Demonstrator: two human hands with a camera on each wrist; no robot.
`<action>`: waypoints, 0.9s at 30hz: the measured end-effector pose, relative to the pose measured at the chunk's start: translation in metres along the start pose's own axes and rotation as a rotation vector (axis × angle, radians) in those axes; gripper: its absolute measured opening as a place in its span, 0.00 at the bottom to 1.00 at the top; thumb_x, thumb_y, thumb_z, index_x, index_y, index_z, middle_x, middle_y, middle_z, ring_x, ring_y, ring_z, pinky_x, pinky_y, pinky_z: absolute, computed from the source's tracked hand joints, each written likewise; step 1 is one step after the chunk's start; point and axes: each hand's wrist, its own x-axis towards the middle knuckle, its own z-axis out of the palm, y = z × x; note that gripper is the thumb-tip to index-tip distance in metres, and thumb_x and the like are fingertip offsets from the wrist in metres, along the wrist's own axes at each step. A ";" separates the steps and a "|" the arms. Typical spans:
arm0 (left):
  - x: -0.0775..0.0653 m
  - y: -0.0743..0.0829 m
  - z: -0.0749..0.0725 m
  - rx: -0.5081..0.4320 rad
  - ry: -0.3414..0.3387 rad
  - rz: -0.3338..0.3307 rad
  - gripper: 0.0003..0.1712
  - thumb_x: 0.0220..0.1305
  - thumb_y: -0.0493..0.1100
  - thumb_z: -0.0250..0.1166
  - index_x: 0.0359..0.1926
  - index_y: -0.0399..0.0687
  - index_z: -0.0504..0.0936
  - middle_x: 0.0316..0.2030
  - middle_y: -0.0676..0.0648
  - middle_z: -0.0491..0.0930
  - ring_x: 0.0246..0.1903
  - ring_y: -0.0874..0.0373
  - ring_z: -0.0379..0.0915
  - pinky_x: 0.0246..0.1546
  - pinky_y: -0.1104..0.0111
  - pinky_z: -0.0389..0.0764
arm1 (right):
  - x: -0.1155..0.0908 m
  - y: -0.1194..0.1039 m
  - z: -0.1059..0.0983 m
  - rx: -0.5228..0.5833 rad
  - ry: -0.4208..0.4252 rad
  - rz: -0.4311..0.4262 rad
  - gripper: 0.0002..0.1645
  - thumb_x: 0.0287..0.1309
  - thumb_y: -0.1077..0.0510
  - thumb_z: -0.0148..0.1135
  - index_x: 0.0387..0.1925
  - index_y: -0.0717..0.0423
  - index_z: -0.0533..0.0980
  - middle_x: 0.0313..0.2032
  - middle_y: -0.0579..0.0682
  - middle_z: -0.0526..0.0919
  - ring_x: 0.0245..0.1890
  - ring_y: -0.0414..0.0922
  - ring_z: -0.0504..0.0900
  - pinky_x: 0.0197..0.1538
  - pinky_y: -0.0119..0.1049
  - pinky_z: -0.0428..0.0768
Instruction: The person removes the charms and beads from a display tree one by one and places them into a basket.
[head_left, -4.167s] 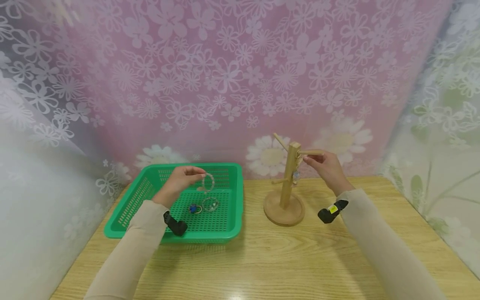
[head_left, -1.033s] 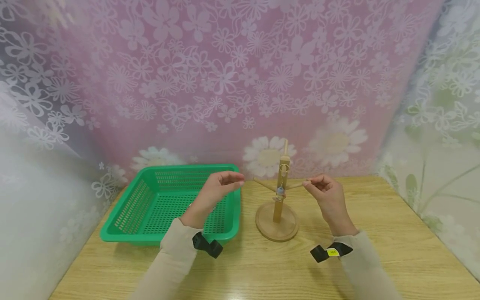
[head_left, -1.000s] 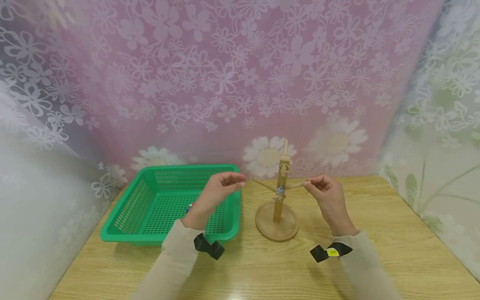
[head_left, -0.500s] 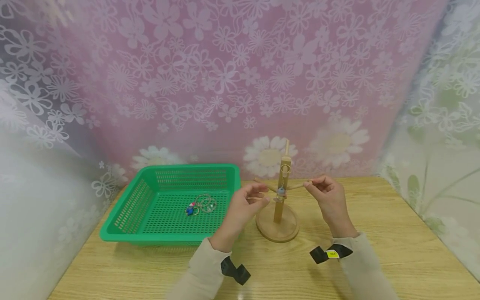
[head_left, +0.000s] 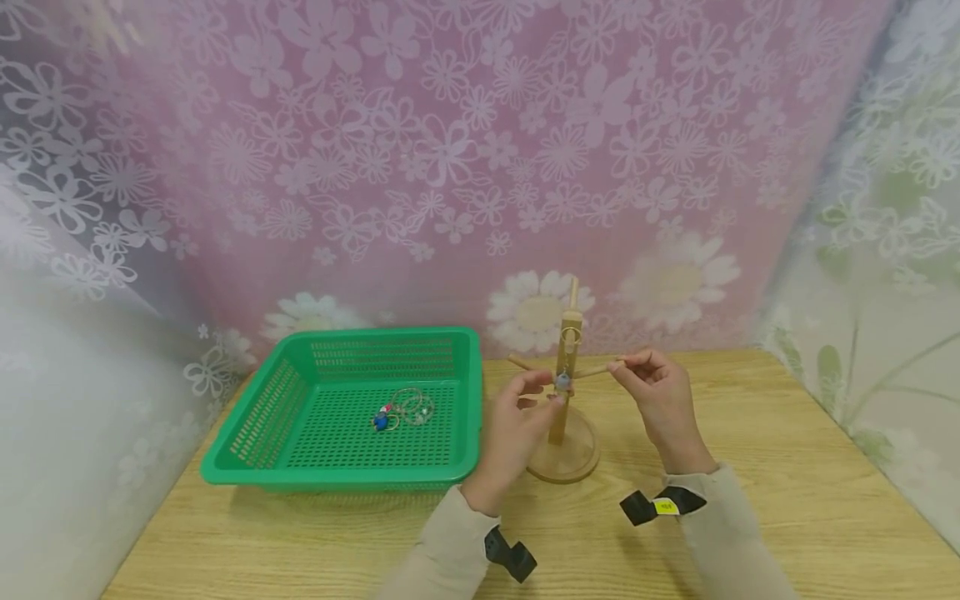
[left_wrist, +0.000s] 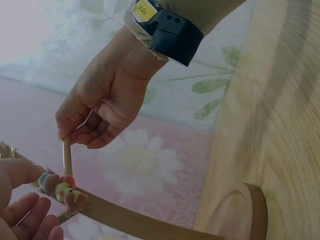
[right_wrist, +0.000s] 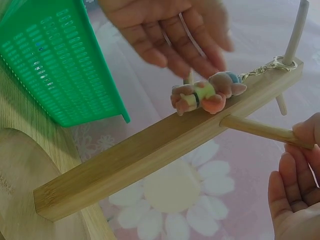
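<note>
A wooden peg stand [head_left: 557, 431] stands upright on a round base. From one upper peg a keychain [right_wrist: 200, 97] hangs by its metal ring, with a small figure with a blue top and yellow-green body lying along the post. My left hand [head_left: 513, 433] is at this figure, its fingers loosely extended; in the left wrist view a fingertip overlaps the figure's blue end. Between thumb and fingers, my right hand [head_left: 660, 400] pinches the tip of a lower peg [right_wrist: 260, 131] on the right side.
Left of the stand sits a green perforated basket [head_left: 341, 479]. In it lie a blue trinket [head_left: 380, 421] on a ring and thin clear bracelets [head_left: 423, 412]. The wood-grain table [head_left: 637, 550] meets a flowered curtain [head_left: 450, 167] behind.
My left hand, earlier holding a beaded bracelet above the basket, has moved right to the keychain without it. The stand has turned, and my right hand went from an upper peg to a lower one.
</note>
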 end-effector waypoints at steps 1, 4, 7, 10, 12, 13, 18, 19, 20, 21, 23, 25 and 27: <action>0.000 -0.002 0.001 0.015 0.002 -0.001 0.18 0.58 0.44 0.68 0.50 0.45 0.80 0.46 0.51 0.80 0.47 0.53 0.74 0.46 0.63 0.76 | 0.000 0.000 0.000 -0.003 0.001 0.003 0.09 0.55 0.70 0.63 0.26 0.53 0.79 0.29 0.42 0.80 0.30 0.35 0.79 0.37 0.25 0.78; -0.001 -0.007 0.003 0.049 0.013 -0.006 0.18 0.58 0.44 0.69 0.50 0.46 0.80 0.46 0.52 0.80 0.46 0.54 0.75 0.45 0.63 0.76 | 0.000 -0.001 0.000 -0.001 -0.001 0.003 0.10 0.55 0.71 0.63 0.25 0.53 0.78 0.29 0.42 0.80 0.30 0.35 0.79 0.37 0.25 0.79; -0.002 -0.010 0.005 0.059 0.023 -0.009 0.17 0.58 0.44 0.69 0.48 0.47 0.81 0.45 0.52 0.81 0.44 0.52 0.76 0.45 0.61 0.77 | 0.000 -0.001 0.000 0.007 -0.005 -0.003 0.11 0.55 0.71 0.62 0.25 0.52 0.78 0.30 0.42 0.80 0.30 0.36 0.79 0.37 0.25 0.79; -0.003 -0.013 0.006 0.057 0.028 -0.013 0.14 0.58 0.44 0.68 0.45 0.48 0.82 0.43 0.51 0.82 0.43 0.51 0.77 0.44 0.61 0.77 | 0.000 0.000 -0.001 0.013 -0.008 -0.010 0.12 0.55 0.71 0.62 0.25 0.51 0.78 0.30 0.42 0.80 0.30 0.35 0.79 0.37 0.25 0.78; -0.003 -0.015 0.008 0.052 0.029 -0.020 0.13 0.58 0.44 0.69 0.44 0.48 0.82 0.42 0.52 0.82 0.42 0.53 0.77 0.43 0.60 0.77 | -0.001 0.001 -0.001 0.018 -0.010 -0.016 0.12 0.55 0.71 0.62 0.25 0.51 0.78 0.29 0.42 0.80 0.30 0.35 0.78 0.36 0.25 0.78; -0.003 -0.016 0.008 0.045 0.028 -0.024 0.12 0.58 0.43 0.69 0.43 0.48 0.83 0.42 0.52 0.83 0.41 0.54 0.76 0.43 0.60 0.77 | -0.001 0.001 -0.001 0.019 -0.012 -0.018 0.12 0.55 0.71 0.62 0.24 0.51 0.78 0.29 0.42 0.79 0.29 0.35 0.78 0.35 0.25 0.78; -0.003 -0.021 0.009 0.021 0.033 -0.031 0.11 0.57 0.42 0.69 0.42 0.48 0.84 0.40 0.53 0.83 0.39 0.59 0.76 0.42 0.61 0.77 | -0.001 0.001 -0.001 0.032 -0.018 -0.023 0.14 0.55 0.72 0.61 0.24 0.51 0.77 0.29 0.42 0.79 0.29 0.35 0.78 0.34 0.24 0.78; -0.003 -0.022 0.009 0.019 0.034 -0.030 0.11 0.57 0.43 0.69 0.42 0.49 0.84 0.39 0.53 0.84 0.39 0.59 0.76 0.42 0.62 0.77 | -0.001 0.001 -0.001 0.035 -0.019 -0.022 0.14 0.55 0.72 0.61 0.24 0.51 0.77 0.29 0.42 0.79 0.29 0.35 0.78 0.35 0.24 0.78; -0.002 -0.022 0.009 0.019 0.036 -0.028 0.10 0.57 0.43 0.69 0.42 0.48 0.84 0.38 0.53 0.84 0.38 0.60 0.77 0.41 0.64 0.77 | -0.001 0.001 0.000 0.038 -0.020 -0.022 0.14 0.55 0.73 0.61 0.24 0.51 0.78 0.28 0.42 0.79 0.29 0.35 0.78 0.35 0.24 0.78; -0.002 -0.023 0.008 0.020 0.037 -0.027 0.10 0.58 0.43 0.69 0.41 0.48 0.85 0.37 0.53 0.84 0.38 0.61 0.77 0.40 0.66 0.77 | -0.001 0.001 0.000 0.042 -0.020 -0.022 0.14 0.55 0.73 0.61 0.24 0.51 0.78 0.28 0.42 0.79 0.29 0.35 0.78 0.35 0.24 0.78; -0.002 -0.024 0.008 0.022 0.037 -0.025 0.09 0.58 0.44 0.69 0.40 0.48 0.86 0.35 0.53 0.85 0.37 0.62 0.78 0.38 0.70 0.76 | -0.001 0.000 0.000 0.045 -0.020 -0.021 0.15 0.56 0.73 0.61 0.24 0.51 0.78 0.28 0.42 0.79 0.29 0.35 0.78 0.35 0.24 0.78; -0.001 -0.024 0.008 0.025 0.034 -0.024 0.09 0.58 0.44 0.69 0.39 0.48 0.86 0.34 0.53 0.85 0.35 0.63 0.78 0.36 0.71 0.77 | -0.001 0.000 0.000 0.045 -0.019 -0.021 0.15 0.56 0.73 0.61 0.24 0.50 0.78 0.28 0.42 0.79 0.29 0.35 0.78 0.35 0.24 0.78; -0.001 -0.025 0.008 0.033 0.029 -0.022 0.08 0.57 0.45 0.69 0.37 0.48 0.87 0.34 0.54 0.85 0.34 0.64 0.78 0.35 0.72 0.78 | -0.001 0.000 0.000 0.043 -0.020 -0.019 0.15 0.56 0.73 0.61 0.24 0.50 0.78 0.29 0.42 0.78 0.29 0.35 0.78 0.35 0.24 0.78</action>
